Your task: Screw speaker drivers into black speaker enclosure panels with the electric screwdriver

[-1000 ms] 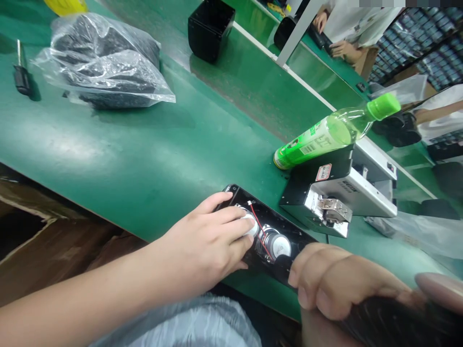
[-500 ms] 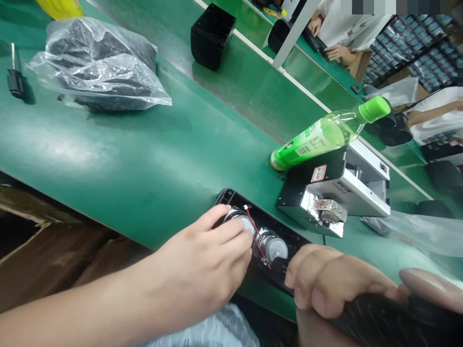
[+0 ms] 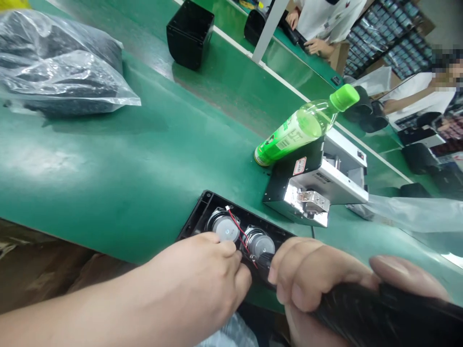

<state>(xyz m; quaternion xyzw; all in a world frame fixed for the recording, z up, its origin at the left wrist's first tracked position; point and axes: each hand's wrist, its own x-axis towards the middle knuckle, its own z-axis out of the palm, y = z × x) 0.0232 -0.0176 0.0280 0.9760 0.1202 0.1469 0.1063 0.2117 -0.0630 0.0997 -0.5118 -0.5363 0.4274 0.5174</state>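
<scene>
**Close-in work, mid-step**

We mark the left hand (image 3: 191, 279) narrowed at the red wire (image 3: 237, 231), pinch unclear, beside two drivers (image 3: 224, 227) in the open black speaker housing (image 3: 203, 201). The right hand (image 3: 318, 274) grips a dark handle (image 3: 379, 313). Next calls for freeing that wire.

Showing glossy black plastic on speaker housing (image 3: 201, 206), smooth metal on speaker magnets (image 3: 224, 228), and apparently rubbery, semi-gloss green on conveyor belt (image 3: 108, 193).

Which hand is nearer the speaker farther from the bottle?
Left: the left hand lies just below the speaker's near edge; the right hand sits farther off, past the other speaker.
</scene>
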